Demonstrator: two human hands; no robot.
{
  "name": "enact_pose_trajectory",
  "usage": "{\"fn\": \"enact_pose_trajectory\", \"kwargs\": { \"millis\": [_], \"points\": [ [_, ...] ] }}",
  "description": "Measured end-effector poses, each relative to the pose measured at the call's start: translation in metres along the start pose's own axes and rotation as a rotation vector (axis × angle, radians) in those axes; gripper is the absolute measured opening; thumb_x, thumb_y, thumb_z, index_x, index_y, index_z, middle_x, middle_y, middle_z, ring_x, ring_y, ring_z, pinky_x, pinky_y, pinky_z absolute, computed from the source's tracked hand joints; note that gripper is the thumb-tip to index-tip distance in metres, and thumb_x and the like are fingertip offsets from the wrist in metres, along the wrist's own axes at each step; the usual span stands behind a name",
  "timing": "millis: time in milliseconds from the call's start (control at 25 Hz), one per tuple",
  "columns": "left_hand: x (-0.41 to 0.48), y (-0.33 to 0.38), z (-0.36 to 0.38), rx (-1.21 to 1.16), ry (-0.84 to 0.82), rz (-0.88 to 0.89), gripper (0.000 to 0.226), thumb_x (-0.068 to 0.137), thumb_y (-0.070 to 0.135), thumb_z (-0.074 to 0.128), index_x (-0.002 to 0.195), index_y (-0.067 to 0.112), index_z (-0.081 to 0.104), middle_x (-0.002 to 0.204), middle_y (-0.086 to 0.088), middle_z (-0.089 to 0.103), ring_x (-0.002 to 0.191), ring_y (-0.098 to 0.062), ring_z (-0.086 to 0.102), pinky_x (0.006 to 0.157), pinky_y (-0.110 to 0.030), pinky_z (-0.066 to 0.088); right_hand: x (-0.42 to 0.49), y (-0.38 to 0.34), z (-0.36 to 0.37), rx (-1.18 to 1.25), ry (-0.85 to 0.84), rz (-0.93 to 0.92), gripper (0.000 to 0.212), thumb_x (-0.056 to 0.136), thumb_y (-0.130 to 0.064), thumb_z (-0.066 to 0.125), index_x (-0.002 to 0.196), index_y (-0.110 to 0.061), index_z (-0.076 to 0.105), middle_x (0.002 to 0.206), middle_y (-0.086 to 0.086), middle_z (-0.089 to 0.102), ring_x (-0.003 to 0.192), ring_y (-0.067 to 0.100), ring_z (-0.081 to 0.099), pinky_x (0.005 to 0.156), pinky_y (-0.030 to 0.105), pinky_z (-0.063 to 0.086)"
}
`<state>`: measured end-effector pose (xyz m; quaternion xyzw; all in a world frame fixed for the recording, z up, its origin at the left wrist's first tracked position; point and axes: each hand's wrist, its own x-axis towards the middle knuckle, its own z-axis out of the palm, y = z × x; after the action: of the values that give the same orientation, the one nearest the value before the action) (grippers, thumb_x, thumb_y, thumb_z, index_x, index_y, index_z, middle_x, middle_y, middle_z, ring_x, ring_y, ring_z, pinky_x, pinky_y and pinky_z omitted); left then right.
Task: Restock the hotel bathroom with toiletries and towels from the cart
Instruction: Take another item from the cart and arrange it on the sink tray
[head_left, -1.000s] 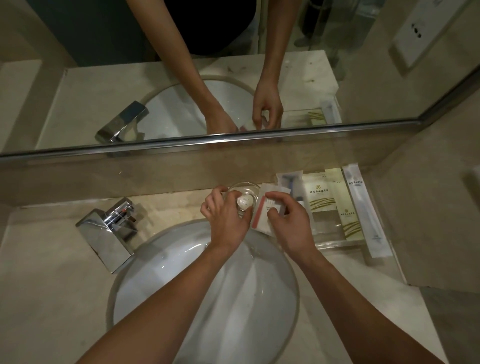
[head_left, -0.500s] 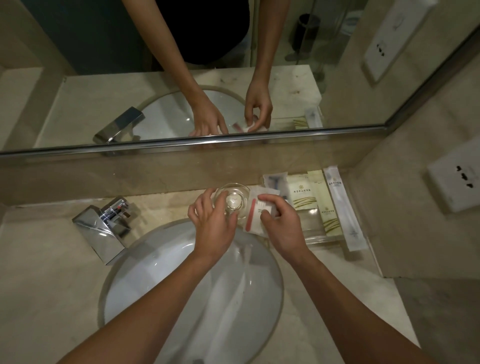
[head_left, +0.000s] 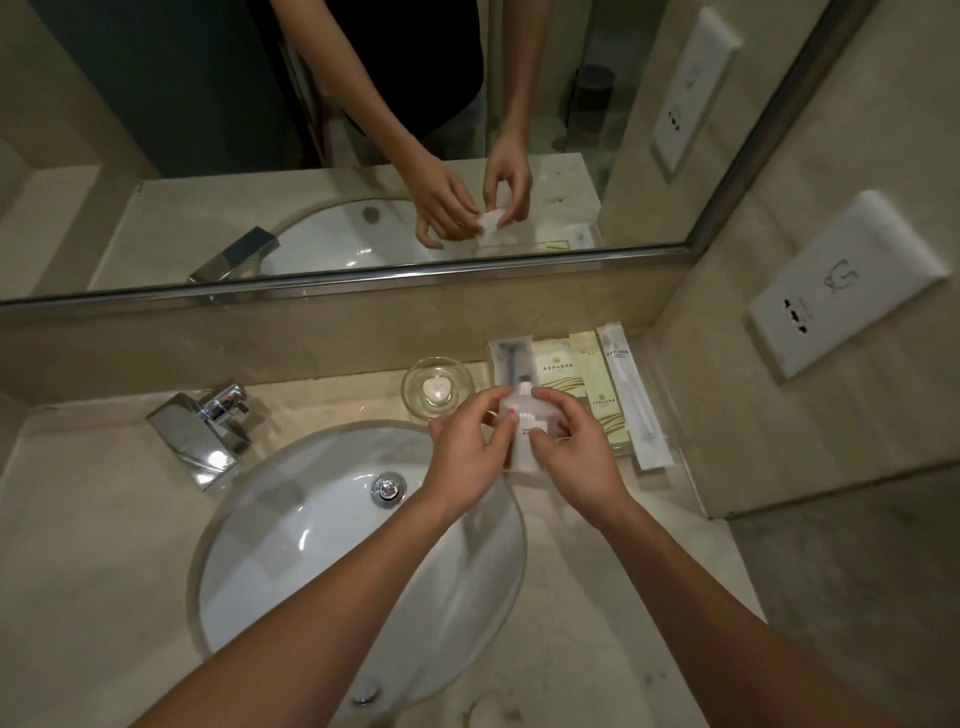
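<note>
- Pinching a small clear packet (head_left: 521, 423) from both sides, the 2 hands hold it just above the counter (head_left: 597, 582), between the sink (head_left: 311, 551) and the amenity tray (head_left: 671, 415).
- The left hand (head_left: 465, 452) grasps the packet's left edge, thumb and forefinger curled onto it and the other fingers tucked underneath.
- The right hand (head_left: 576, 454) grasps the right edge and top corner in the same way, thumb and forefinger closed on the wrapper.
- Inside the packet, white sticks and 1 red strip show through; the print is too blurred to read.
- A round glass dish (head_left: 415, 400) sits just left of the packet, holding 1 white soap (head_left: 435, 389); neither hand touches it.
- The tray lies against the back wall and carries a razor packet (head_left: 511, 356), cream sachets (head_left: 558, 371) and a toothbrush packet (head_left: 628, 395) at its right side.
- A chrome faucet (head_left: 200, 431) stands left of the sink, and both forearms cross the basin.
</note>
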<state>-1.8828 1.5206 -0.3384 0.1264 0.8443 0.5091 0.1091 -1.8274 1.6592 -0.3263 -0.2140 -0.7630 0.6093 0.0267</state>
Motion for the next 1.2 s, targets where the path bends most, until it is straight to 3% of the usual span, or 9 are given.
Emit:
{"fn": "enact_pose_trajectory", "kwargs": {
  "millis": [120, 200, 400, 560, 640, 760, 960, 1080, 1200],
  "points": [
    [-0.004, 0.010, 0.017, -0.124, -0.026, -0.101, 0.022, 0.093, 0.022, 0.066, 0.115, 0.025, 0.068, 0.095, 0.012, 0.069, 0.086, 0.004, 0.061, 0.091, -0.030, 0.050, -0.009, 0.005, -0.020, -0.042, -0.012, 0.012, 0.043, 0.092, -0.007, 0.063, 0.131, -0.025, 0.059, 0.123, -0.012, 0.064, 0.107, 0.002, 0.062, 0.087, 0.014, 0.049],
    [-0.005, 0.016, 0.027, -0.156, -0.044, -0.142, 0.019, 0.093, 0.017, 0.067, 0.111, 0.021, 0.071, 0.098, 0.010, 0.068, 0.082, 0.005, 0.059, 0.083, -0.019, 0.047, -0.011, 0.008, -0.032, -0.076, -0.019, 0.009, 0.038, 0.093, -0.010, 0.064, 0.129, -0.024, 0.061, 0.119, -0.016, 0.065, 0.107, -0.002, 0.061, 0.083, 0.006, 0.045],
    [-0.007, 0.025, 0.045, -0.125, -0.064, -0.167, 0.014, 0.093, 0.015, 0.069, 0.106, 0.012, 0.073, 0.109, 0.003, 0.051, 0.085, -0.005, 0.059, 0.076, -0.005, 0.043, -0.013, 0.014, -0.049, -0.035, -0.001, 0.045, 0.024, 0.094, -0.021, 0.067, 0.117, -0.028, 0.063, 0.106, -0.016, 0.068, 0.102, 0.002, 0.064, 0.085, 0.020, 0.051],
    [-0.003, 0.029, 0.052, -0.123, -0.054, -0.186, 0.010, 0.094, 0.016, 0.067, 0.101, 0.022, 0.069, 0.099, 0.008, 0.067, 0.089, -0.008, 0.064, 0.077, -0.013, 0.046, -0.008, 0.017, -0.053, -0.055, 0.042, 0.015, 0.011, 0.094, -0.023, 0.067, 0.105, -0.023, 0.066, 0.106, -0.010, 0.066, 0.093, 0.006, 0.065, 0.079, 0.020, 0.051],
    [0.000, 0.030, 0.055, -0.124, -0.043, -0.214, 0.013, 0.094, 0.017, 0.067, 0.102, 0.027, 0.065, 0.093, 0.010, 0.069, 0.089, -0.010, 0.064, 0.077, -0.019, 0.048, -0.003, 0.018, -0.053, -0.086, 0.065, 0.032, 0.010, 0.094, -0.024, 0.065, 0.104, -0.022, 0.066, 0.109, -0.007, 0.062, 0.094, 0.008, 0.064, 0.078, 0.019, 0.049],
    [0.004, 0.030, 0.060, -0.074, -0.030, -0.221, 0.017, 0.093, 0.022, 0.067, 0.102, 0.035, 0.061, 0.089, 0.009, 0.067, 0.089, -0.014, 0.064, 0.085, -0.031, 0.052, 0.004, 0.020, -0.055, -0.083, 0.091, 0.070, 0.008, 0.096, -0.023, 0.061, 0.102, -0.021, 0.067, 0.096, -0.008, 0.068, 0.085, 0.008, 0.064, 0.070, 0.017, 0.046],
    [0.011, 0.020, 0.056, 0.137, 0.002, -0.046, 0.022, 0.091, 0.021, 0.067, 0.111, 0.027, 0.063, 0.107, 0.014, 0.059, 0.105, -0.016, 0.055, 0.100, -0.043, 0.044, 0.016, 0.026, -0.060, -0.120, 0.176, 0.116, 0.015, 0.097, -0.018, 0.055, 0.109, -0.024, 0.064, 0.097, -0.008, 0.068, 0.087, 0.008, 0.065, 0.063, 0.011, 0.046],
    [0.011, 0.011, 0.051, 0.349, -0.056, 0.073, 0.026, 0.092, 0.021, 0.064, 0.118, 0.023, 0.063, 0.121, 0.007, 0.056, 0.118, -0.020, 0.046, 0.100, -0.035, 0.033, 0.023, 0.032, -0.059, -0.181, 0.183, 0.154, 0.017, 0.098, -0.020, 0.051, 0.109, -0.030, 0.059, 0.104, -0.003, 0.068, 0.092, 0.017, 0.066, 0.062, 0.021, 0.048],
    [0.008, 0.008, 0.050, 0.540, -0.121, 0.237, 0.030, 0.091, 0.019, 0.058, 0.120, 0.025, 0.063, 0.128, 0.006, 0.053, 0.123, -0.019, 0.039, 0.092, -0.028, 0.022, 0.030, 0.034, -0.058, -0.263, 0.161, 0.170, 0.021, 0.101, -0.017, 0.048, 0.118, -0.026, 0.056, 0.106, -0.001, 0.065, 0.092, 0.018, 0.064, 0.061, 0.021, 0.045]
  ]
}}
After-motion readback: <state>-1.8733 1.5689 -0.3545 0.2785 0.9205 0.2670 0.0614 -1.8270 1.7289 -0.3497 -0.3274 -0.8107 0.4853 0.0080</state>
